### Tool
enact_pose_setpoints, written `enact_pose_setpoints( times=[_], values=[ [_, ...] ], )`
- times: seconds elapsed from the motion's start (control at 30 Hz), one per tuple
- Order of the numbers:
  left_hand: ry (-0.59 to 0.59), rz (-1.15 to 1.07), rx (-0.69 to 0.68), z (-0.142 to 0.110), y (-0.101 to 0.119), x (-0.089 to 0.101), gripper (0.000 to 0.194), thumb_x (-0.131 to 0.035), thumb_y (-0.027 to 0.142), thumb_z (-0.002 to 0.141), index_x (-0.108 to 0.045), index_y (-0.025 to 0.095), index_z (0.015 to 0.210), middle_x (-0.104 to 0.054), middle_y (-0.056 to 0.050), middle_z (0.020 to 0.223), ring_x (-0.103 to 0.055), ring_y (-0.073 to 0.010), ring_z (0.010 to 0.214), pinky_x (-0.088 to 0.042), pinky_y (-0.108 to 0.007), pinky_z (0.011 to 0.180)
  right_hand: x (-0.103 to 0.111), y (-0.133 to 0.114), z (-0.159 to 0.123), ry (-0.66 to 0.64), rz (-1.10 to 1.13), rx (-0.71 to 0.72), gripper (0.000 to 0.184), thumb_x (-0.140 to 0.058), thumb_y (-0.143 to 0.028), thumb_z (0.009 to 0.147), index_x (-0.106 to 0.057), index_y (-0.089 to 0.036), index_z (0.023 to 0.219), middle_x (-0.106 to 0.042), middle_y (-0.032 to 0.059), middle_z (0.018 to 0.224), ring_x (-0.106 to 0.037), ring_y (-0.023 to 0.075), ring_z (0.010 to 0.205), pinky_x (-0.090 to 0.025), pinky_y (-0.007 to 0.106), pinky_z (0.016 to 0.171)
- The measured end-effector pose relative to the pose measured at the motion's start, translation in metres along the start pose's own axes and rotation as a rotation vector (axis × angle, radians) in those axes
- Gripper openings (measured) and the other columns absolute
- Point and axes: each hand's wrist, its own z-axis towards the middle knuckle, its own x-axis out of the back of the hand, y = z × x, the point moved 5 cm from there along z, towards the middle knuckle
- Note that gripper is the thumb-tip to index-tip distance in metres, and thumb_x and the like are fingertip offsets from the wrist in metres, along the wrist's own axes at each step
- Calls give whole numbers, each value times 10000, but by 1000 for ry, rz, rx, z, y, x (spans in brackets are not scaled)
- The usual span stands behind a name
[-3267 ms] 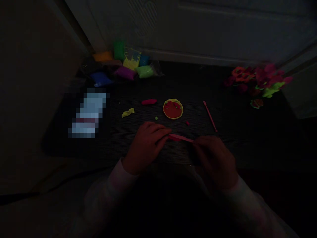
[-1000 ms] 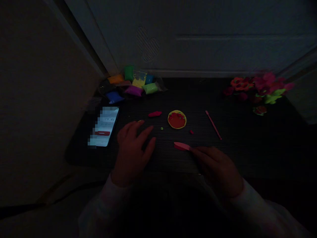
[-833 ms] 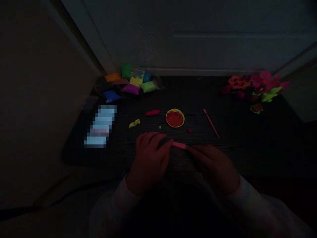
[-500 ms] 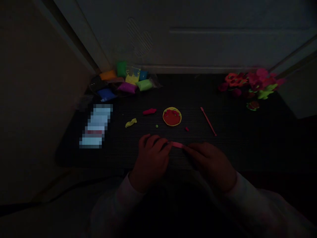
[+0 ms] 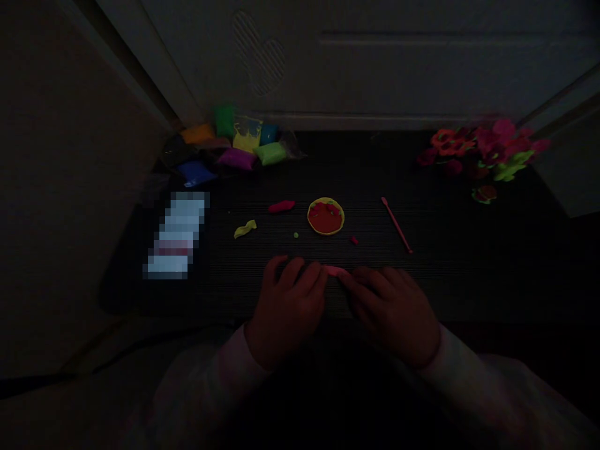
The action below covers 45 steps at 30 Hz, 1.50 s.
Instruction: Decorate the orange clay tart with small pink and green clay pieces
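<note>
Between my hands, near the dark table's front edge, is a small pink strip of clay. The fingers of my left hand are closed on its left end. My right hand pinches the other end. Just beyond lies a round clay piece, red-orange with a yellow rim and small red and green bits on it. A small red bit and a green ball lie near it. To the left are a red clay lump and a yellow clay strip. The room is dim.
A pink modelling tool lies to the right. Bags of coloured clay are heaped at the back left. Bright clay flowers sit back right, with a small green-edged piece before them. A blurred, lit screen is at left.
My right hand has shifted slightly left, closer to my left hand, and less of the pink strip shows. The view has tilted a little; the things on the table lie as before.
</note>
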Motion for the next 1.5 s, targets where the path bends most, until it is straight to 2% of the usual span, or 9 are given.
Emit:
enact_pose_setpoints(
  times=[0.2,0.37,0.67,0.83,1.0,1.17,1.23,1.37,1.5],
  values=[
    [-6,-15,-7,0,0,0,254,-459,207,805,-583,164,1022,-616,-39,1001,-459,-225,928,-332,-420,833,0,0,-1,-39,12,-39,307,-462,-211,803,-565,-225,1091,-616,40,974,-461,186,751,-325,334,640],
    [-15,-163,72,-1,-9,-5,275,-445,232,816,-572,179,1055,-599,-58,1015,-448,-240,955,-356,-421,825,-5,10,-2,-43,162,-73,332,-452,-227,826,-514,-214,1151,-594,58,977,-494,177,794,-382,313,676],
    [38,-450,278,2,-30,-6,264,-484,235,802,-576,146,1033,-583,-79,988,-481,-200,954,-401,-385,848,0,17,1,56,137,-22,216,-441,-214,830,-625,-161,929,-637,77,862,-519,184,720,-385,321,643],
    [50,-571,323,5,-31,-5,291,-529,256,781,-563,152,1050,-603,-74,1003,-498,-200,971,-406,-393,860,0,23,4,111,218,-112,201,-447,-228,821,-623,-143,869,-645,86,823,-533,189,726,-399,327,666],
    [89,-724,438,8,-35,2,322,-599,272,731,-570,186,1040,-609,-45,1011,-539,-176,935,-431,-351,832,10,22,9,119,396,-227,141,-443,-223,816,-574,-170,810,-626,28,724,-562,129,668,-437,236,606],
    [85,-981,600,4,-36,7,271,-611,311,712,-612,229,971,-644,-9,957,-592,-155,861,-459,-302,781,11,15,7,-20,874,-456,139,-410,-258,827,-516,-182,779,-558,-24,611,-522,86,533,-411,188,491],
    [69,-1108,669,2,-35,6,241,-617,320,702,-636,219,920,-668,-7,907,-609,-156,825,-471,-287,751,11,11,7,-14,958,-484,130,-404,-267,827,-497,-184,792,-529,-27,612,-501,84,528,-399,189,481],
    [64,-1231,781,-1,-33,7,204,-625,303,687,-665,216,867,-692,0,854,-625,-154,785,-486,-261,705,14,5,6,25,889,-432,111,-389,-247,840,-481,-187,845,-536,-12,675,-507,85,569,-397,190,502],
    [108,-1169,854,-2,-34,9,153,-635,299,669,-687,220,789,-701,10,796,-634,-155,737,-499,-264,684,19,-2,7,85,755,-351,99,-399,-213,837,-479,-180,885,-582,10,723,-551,98,612,-425,202,548]
  ],
)
